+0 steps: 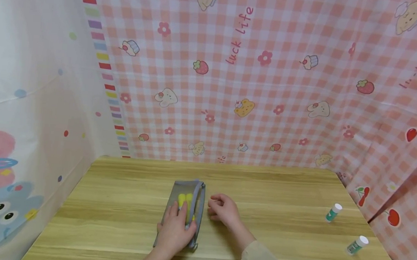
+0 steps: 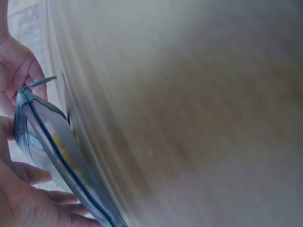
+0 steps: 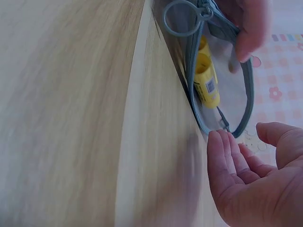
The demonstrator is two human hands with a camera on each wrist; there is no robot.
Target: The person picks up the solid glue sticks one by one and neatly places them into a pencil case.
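Your head view has the grey mesh pouch [image 1: 200, 211] on the wooden table [image 1: 280, 193], its opening facing right, 2 yellow tubes [image 1: 189, 206] inside. Your left hand [image 1: 175, 229] rests on it, fingers stretched; your right hand [image 1: 224, 211] is just beside it, holding nothing. 2 green tubes [image 1: 333, 213] are well to the right.

Your left wrist view shows a zipper pull [image 2: 43, 80] jutting from the pouch.

Your right wrist view shows the pouch gaping and your right palm empty, thumb apart.
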